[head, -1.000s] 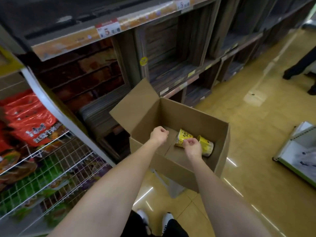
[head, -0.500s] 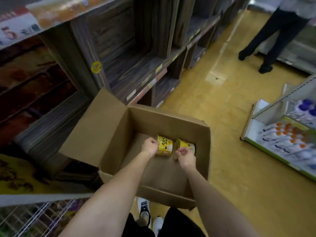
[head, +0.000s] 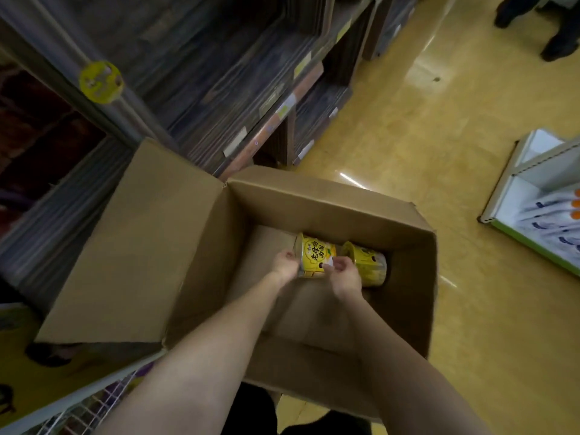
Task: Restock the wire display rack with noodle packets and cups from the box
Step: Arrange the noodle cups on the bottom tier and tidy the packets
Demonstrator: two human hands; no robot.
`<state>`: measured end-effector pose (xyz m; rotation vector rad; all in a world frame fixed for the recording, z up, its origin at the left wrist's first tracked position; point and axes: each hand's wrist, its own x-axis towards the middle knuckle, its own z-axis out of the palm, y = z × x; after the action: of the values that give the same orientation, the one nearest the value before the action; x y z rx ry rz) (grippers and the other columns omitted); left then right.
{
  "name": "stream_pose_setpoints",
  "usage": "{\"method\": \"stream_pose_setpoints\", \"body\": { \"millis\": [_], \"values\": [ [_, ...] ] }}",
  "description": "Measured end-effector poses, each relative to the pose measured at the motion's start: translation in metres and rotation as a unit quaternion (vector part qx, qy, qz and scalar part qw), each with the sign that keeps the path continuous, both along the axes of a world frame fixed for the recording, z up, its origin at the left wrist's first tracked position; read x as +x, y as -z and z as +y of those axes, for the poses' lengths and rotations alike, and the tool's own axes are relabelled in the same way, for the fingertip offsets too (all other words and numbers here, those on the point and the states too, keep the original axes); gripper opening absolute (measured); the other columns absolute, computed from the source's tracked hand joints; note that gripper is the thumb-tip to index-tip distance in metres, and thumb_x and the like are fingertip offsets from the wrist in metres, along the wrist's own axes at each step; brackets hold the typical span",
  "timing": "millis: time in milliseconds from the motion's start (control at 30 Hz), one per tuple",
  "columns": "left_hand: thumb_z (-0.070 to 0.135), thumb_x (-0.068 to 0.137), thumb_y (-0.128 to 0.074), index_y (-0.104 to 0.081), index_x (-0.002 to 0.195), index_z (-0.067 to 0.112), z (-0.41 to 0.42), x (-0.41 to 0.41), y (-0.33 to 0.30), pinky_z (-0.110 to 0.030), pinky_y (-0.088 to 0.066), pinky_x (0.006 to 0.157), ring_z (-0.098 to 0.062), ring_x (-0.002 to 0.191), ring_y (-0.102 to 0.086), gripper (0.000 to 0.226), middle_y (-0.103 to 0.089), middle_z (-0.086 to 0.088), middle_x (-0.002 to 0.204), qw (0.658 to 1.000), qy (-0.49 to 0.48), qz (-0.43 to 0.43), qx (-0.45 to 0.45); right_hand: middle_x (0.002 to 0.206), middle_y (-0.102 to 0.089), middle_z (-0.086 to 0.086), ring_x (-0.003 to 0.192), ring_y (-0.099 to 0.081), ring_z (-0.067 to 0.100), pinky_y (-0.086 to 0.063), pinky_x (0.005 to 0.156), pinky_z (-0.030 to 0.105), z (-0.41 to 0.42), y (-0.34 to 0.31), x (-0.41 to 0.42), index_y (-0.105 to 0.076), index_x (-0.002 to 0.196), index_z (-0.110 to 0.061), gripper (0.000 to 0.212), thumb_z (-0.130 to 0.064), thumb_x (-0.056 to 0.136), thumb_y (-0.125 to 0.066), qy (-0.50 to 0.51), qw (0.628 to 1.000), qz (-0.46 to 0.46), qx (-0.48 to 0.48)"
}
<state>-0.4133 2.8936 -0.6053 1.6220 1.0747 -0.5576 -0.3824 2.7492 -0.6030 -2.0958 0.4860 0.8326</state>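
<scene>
Shop aisle w/ yellow floor (head: 423, 146); we're reaching into cardboard box (head: 314, 196), left hand (head: 285, 265) & right hand (head: 343, 274) both gripping yellow noodle cup (head: 315, 255), second cup (head: 367, 263) beside; next, lifting toward wire rack (head: 91, 406)

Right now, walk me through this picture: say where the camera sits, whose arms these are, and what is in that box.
There is no machine here. The camera is worn on a person's head and looks down past their bare arms in a shop aisle. Both arms reach into an open cardboard box. Two yellow noodle cups lie on their sides in it. The left hand and right hand grip the nearer cup from either side. The second cup lies just to its right, partly behind the right hand. Wooden shelves stand to the left, and a corner of the wire rack shows at bottom left.
</scene>
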Motion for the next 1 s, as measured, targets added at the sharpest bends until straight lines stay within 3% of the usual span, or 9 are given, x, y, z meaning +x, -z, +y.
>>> {"method": "stream_pose_setpoints", "body": {
  "millis": [133, 233, 333, 467, 600, 700, 767, 867, 1000],
  "values": [
    [0.006, 0.101, -0.049, -0.05, 0.141, 0.002, -0.005, 0.019, 0.023, -0.022, -0.039, 0.088, -0.021, 0.111, -0.054, 0.04, -0.055, -0.016, 0.141, 1.0, -0.004, 0.013, -0.022, 0.136, -0.06, 0.011, 0.125, -0.056, 0.031, -0.044, 0.104, 0.037, 0.002, 0.037, 0.017, -0.05, 0.141, -0.011, 0.052, -0.022, 0.094, -0.07, -0.011, 0.999, 0.036, 0.004],
    [0.009, 0.099, -0.051, -0.049, 0.145, 0.008, -0.008, 0.029, 0.045, -0.028, -0.044, 0.101, -0.028, 0.126, -0.056, 0.046, -0.056, -0.01, 0.141, 0.999, -0.017, 0.025, -0.043, 0.138, -0.057, 0.008, 0.126, -0.055, 0.031, -0.044, 0.103, 0.035, 0.004, 0.055, 0.024, -0.043, 0.148, -0.014, 0.063, -0.025, 0.094, -0.071, -0.024, 0.998, 0.062, 0.01],
    [0.004, 0.093, -0.052, -0.064, 0.119, 0.014, -0.013, 0.029, 0.055, -0.031, -0.056, 0.084, -0.025, 0.101, -0.067, 0.03, -0.071, -0.005, 0.115, 0.996, -0.062, 0.019, -0.069, 0.14, -0.056, 0.008, 0.128, -0.054, 0.03, -0.042, 0.105, 0.034, 0.009, 0.058, 0.027, -0.04, 0.15, -0.015, 0.065, -0.026, 0.093, -0.071, -0.024, 0.997, 0.078, 0.01],
    [-0.004, 0.096, -0.041, -0.065, 0.104, 0.017, -0.007, 0.027, 0.033, -0.025, -0.051, 0.062, -0.02, 0.076, -0.064, 0.033, -0.069, -0.005, 0.088, 0.988, -0.129, 0.007, -0.085, 0.139, -0.058, 0.008, 0.127, -0.054, 0.031, -0.042, 0.105, 0.036, 0.015, 0.043, 0.027, -0.042, 0.147, -0.016, 0.065, -0.032, 0.092, -0.072, -0.021, 0.996, 0.083, 0.009],
    [-0.007, 0.096, -0.049, -0.071, 0.113, 0.003, 0.011, 0.021, 0.01, -0.016, -0.053, 0.053, -0.022, 0.081, -0.067, 0.029, -0.073, -0.015, 0.103, 0.987, -0.14, -0.027, -0.073, 0.139, -0.057, 0.008, 0.128, -0.053, 0.03, -0.039, 0.104, 0.033, 0.026, 0.012, 0.029, -0.044, 0.145, -0.016, 0.074, -0.047, 0.086, -0.075, -0.004, 0.997, 0.068, 0.024],
    [-0.009, 0.094, -0.053, -0.073, 0.106, 0.003, 0.02, 0.018, -0.017, -0.016, -0.054, 0.059, -0.018, 0.073, -0.065, 0.026, -0.071, -0.011, 0.091, 0.985, -0.142, -0.064, -0.071, 0.146, -0.051, 0.011, 0.133, -0.049, 0.032, -0.038, 0.111, 0.038, 0.039, -0.013, 0.029, -0.035, 0.15, -0.015, 0.102, -0.066, 0.072, -0.078, -0.008, 0.997, 0.064, 0.031],
    [-0.008, 0.093, -0.053, -0.075, 0.093, 0.012, 0.025, 0.014, -0.032, -0.025, -0.055, 0.076, -0.02, 0.081, -0.066, 0.03, -0.071, -0.007, 0.088, 0.986, -0.13, -0.086, -0.066, 0.148, -0.046, 0.015, 0.134, -0.047, 0.035, -0.038, 0.113, 0.043, 0.046, -0.03, 0.026, -0.029, 0.152, -0.013, 0.117, -0.074, 0.065, -0.078, -0.02, 0.998, 0.063, 0.024],
    [-0.009, 0.091, -0.05, -0.076, 0.09, 0.018, 0.03, 0.002, -0.062, -0.035, -0.054, 0.089, -0.022, 0.094, -0.065, 0.037, -0.073, -0.009, 0.098, 0.988, -0.083, -0.114, -0.066, 0.145, -0.048, 0.019, 0.132, -0.049, 0.038, -0.041, 0.109, 0.043, 0.053, -0.056, 0.019, -0.029, 0.149, -0.009, 0.117, -0.078, 0.065, -0.075, -0.028, 0.999, 0.042, -0.007],
    [-0.013, 0.092, -0.044, -0.073, 0.108, 0.008, 0.04, -0.018, -0.108, -0.019, -0.053, 0.055, -0.015, 0.077, -0.066, 0.04, -0.071, -0.01, 0.103, 0.988, -0.056, -0.122, -0.072, 0.134, -0.058, 0.018, 0.124, -0.055, 0.038, -0.044, 0.096, 0.038, 0.063, -0.091, 0.011, -0.039, 0.14, -0.008, 0.089, -0.068, 0.081, -0.068, -0.092, 0.995, 0.005, -0.044]
  ]
}}
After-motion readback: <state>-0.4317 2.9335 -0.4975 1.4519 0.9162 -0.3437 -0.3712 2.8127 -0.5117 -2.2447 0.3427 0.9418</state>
